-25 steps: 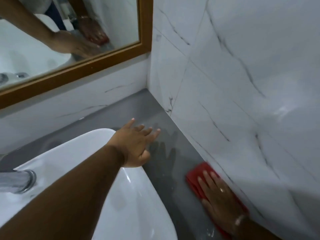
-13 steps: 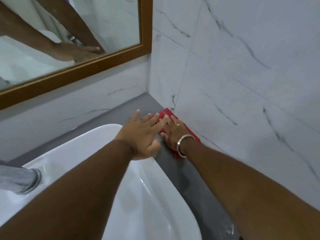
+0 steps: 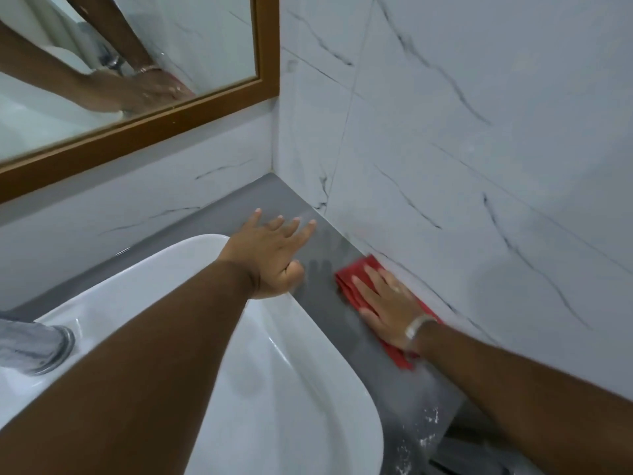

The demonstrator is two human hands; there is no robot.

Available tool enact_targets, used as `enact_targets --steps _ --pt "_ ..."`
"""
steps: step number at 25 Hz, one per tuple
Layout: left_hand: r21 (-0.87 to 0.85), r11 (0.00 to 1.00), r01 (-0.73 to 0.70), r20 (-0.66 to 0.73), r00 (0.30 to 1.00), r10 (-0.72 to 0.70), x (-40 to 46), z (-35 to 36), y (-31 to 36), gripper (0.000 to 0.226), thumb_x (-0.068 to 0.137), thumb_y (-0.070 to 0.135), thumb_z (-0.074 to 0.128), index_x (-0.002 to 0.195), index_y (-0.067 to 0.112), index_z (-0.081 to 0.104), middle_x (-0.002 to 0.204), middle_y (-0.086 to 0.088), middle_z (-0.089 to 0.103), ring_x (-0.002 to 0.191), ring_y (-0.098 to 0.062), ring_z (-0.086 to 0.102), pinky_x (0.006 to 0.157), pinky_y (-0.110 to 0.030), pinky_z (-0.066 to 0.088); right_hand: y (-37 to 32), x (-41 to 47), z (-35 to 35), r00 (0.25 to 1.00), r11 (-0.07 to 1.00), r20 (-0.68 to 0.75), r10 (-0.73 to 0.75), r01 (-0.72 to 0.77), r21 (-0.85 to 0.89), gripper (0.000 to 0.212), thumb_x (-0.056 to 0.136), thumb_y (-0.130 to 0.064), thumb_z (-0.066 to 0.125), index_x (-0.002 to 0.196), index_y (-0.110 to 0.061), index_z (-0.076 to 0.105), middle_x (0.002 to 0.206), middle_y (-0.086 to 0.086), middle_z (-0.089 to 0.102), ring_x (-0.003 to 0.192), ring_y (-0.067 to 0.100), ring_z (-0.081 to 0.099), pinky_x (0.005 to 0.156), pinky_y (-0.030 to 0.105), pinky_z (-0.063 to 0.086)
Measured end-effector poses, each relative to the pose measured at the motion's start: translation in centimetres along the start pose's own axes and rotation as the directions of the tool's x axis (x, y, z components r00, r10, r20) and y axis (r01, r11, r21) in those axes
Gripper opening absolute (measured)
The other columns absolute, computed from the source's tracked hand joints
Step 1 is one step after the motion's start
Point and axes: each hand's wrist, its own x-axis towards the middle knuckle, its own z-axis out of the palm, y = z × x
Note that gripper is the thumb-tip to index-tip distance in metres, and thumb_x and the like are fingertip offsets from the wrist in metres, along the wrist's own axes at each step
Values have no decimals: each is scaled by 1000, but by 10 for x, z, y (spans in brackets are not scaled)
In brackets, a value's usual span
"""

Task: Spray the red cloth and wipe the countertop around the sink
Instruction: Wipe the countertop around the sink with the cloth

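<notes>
The red cloth point(image 3: 352, 275) lies flat on the grey countertop point(image 3: 270, 197), pressed against the marble side wall. My right hand point(image 3: 387, 299) rests palm-down on top of it, fingers spread, with a bracelet at the wrist. My left hand point(image 3: 270, 255) leans on the far right rim of the white sink point(image 3: 301, 371), fingers apart and reaching over the countertop, holding nothing. No spray bottle is in view.
A chrome tap point(image 3: 34, 347) stands at the left on the sink. A wood-framed mirror point(image 3: 263, 46) hangs on the back wall above. Marble-tiled walls point(image 3: 479, 166) close the corner behind and to the right. White specks point(image 3: 430, 423) dot the countertop's near edge.
My right hand slid the cloth from the near countertop up into the corner, then back toward me along the wall. My left hand stayed on the sink rim.
</notes>
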Motion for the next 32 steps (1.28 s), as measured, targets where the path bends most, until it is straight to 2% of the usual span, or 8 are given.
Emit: enact_targets --steps 5,11,16,18,21,26,30,32 --pt "27 999 24 6 1000 -24 2 4 -3 89 72 51 3 158 27 7 165 -6 21 150 -27 20 123 -53 4 -50 124 -38 997 998 50 54 -56 42 65 98 -46 33 155 -28 6 164 10 2 148 36 4 121 47 6" --pt "46 999 26 13 1000 -27 1 3 -1 90 74 55 -2 158 24 7 163 -7 26 150 -29 21 121 -57 5 50 -128 11 987 979 -20 -160 156 -134 64 94 -41 36 153 -24 18 161 9 21 147 30 20 117 44 11" --pt "144 979 145 -88 987 -133 -11 5 16 77 88 61 4 158 27 3 165 -7 18 152 -30 6 116 -69 2 5 -147 29 985 981 -66 162 -168 -93 60 95 -37 35 151 -17 26 159 14 20 146 36 22 118 50 22" --pt "111 976 188 -108 978 -176 -17 5 30 73 92 59 13 158 28 6 166 -8 16 152 -31 3 115 -69 2 -25 -165 46 997 991 22 -76 78 -106 64 93 -41 32 152 -18 22 159 15 21 146 37 21 117 55 23" --pt "30 971 238 -134 963 -232 -32 3 59 67 97 53 23 158 29 10 166 -10 12 152 -33 1 116 -68 0 4 -169 32 912 890 49 -406 407 -205 68 85 -45 55 146 -22 38 153 11 40 139 32 39 112 51 30" --pt "-140 915 379 -55 920 -389 -72 14 125 55 102 43 25 155 43 11 166 -13 -12 150 -36 -17 115 -65 -9 9 -146 16 985 980 -25 173 -169 107 65 90 -31 53 149 -16 32 156 19 30 141 41 32 113 53 28" --pt "-271 785 557 56 823 -565 -82 21 174 55 104 40 21 156 38 2 163 -15 -24 148 -38 -23 116 -66 -6 -8 -180 40 946 946 -34 -323 323 16 62 81 -36 53 141 -24 46 150 13 45 132 37 47 104 50 41" --pt "-346 735 584 87 799 -594 -97 23 204 56 105 43 16 155 38 -8 162 -14 -27 147 -37 -25 115 -65 -8 24 -160 26 941 938 -30 -338 334 -91 63 84 -34 59 143 -22 44 151 14 43 134 39 45 105 50 41"
